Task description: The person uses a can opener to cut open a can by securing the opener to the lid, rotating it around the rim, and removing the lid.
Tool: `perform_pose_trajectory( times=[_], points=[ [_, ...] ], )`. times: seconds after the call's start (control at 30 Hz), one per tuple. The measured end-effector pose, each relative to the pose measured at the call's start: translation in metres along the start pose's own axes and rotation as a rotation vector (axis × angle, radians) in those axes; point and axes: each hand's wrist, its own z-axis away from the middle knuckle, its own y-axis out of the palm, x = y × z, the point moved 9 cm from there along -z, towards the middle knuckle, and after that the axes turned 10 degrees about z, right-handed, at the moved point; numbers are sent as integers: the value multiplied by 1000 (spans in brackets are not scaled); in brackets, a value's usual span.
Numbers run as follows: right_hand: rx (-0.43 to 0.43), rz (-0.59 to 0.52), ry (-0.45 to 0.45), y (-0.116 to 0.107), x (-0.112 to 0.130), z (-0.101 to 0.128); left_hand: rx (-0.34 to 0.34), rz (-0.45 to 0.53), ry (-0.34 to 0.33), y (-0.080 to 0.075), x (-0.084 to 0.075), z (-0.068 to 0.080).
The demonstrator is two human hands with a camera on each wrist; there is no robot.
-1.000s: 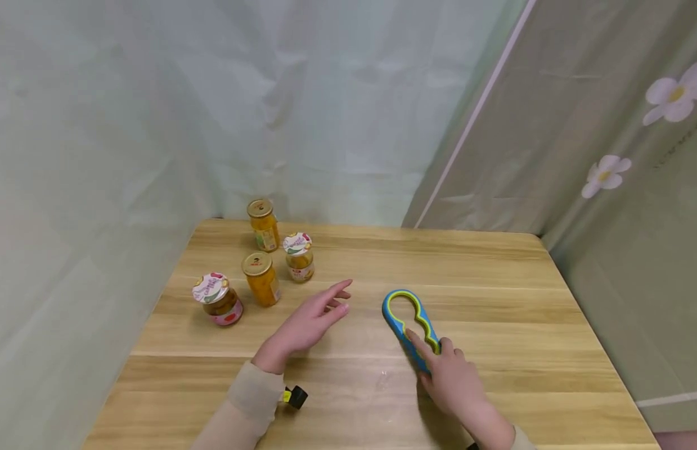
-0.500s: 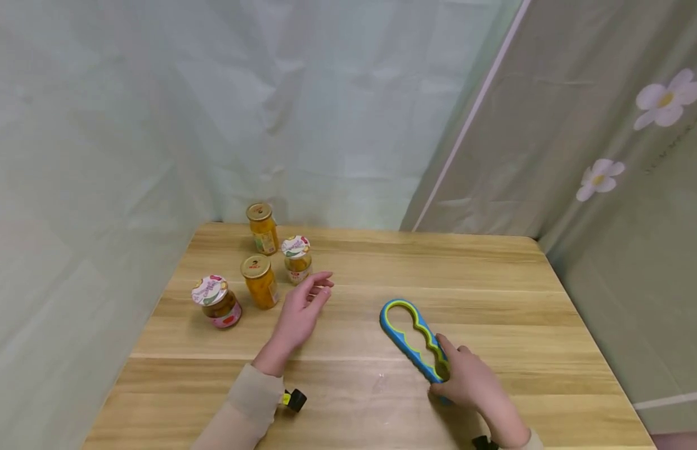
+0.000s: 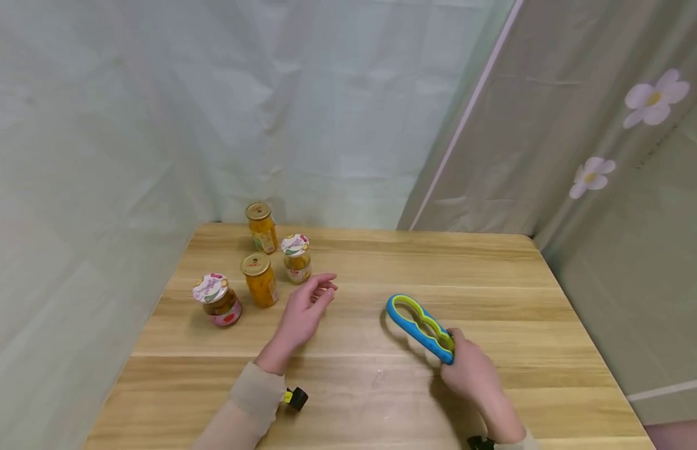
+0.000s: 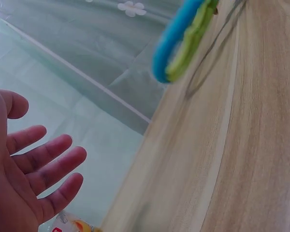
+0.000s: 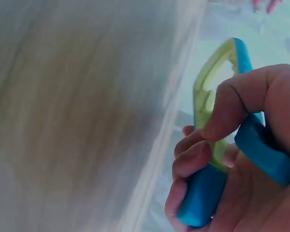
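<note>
While R hand [image 3: 473, 373] grips opener [image 3: 420, 336], L hand [image 3: 303, 311] nr jar [image 3: 297, 267]

"How's the head view lit?"
"Evenly and softly, from a source out of sight. The blue tool [image 3: 411, 328] throws a faint shadow on the surface [image 3: 337, 406], along the tool's left and near side; the right hand [image 3: 472, 370] casts a darker one, nearer than the tool."
"Any glare?"
"A small, pale shine, left of the tool and nearer the viewer."
"And the wrist views?"
"The left is dim and bluish, the tool's edges soft. In the right, the surface left of the tool is smeared, the tool itself sharper, the curtain [image 3: 337, 125] beyond it pale and washed out."
</note>
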Motion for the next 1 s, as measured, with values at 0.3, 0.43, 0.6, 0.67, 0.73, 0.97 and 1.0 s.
perform_pose_trajectory(
  times=[0.3,0.43,0.6,0.67,0.73,0.97,1.0],
  points=[
    [-80,-222,49,-16,-6,-2,-33,14,-8,-2,-2,-3],
    [-96,-374,45,-23,3,-11,-88,11,4,-5,-2,-2],
    [-185,-606,-56,-46,28,-28,-197,-23,45,-11,-5,1],
    [-235,-725,-114,-57,40,-34,-233,-38,70,-13,-5,2],
    [-284,-855,-167,-67,49,-39,-259,-40,96,-13,-6,3],
    [-318,-1103,-246,-86,68,-46,-350,-31,135,-17,-4,8],
    [-315,-1116,-250,-87,69,-46,-362,-38,132,-18,-3,9]
  ],
)
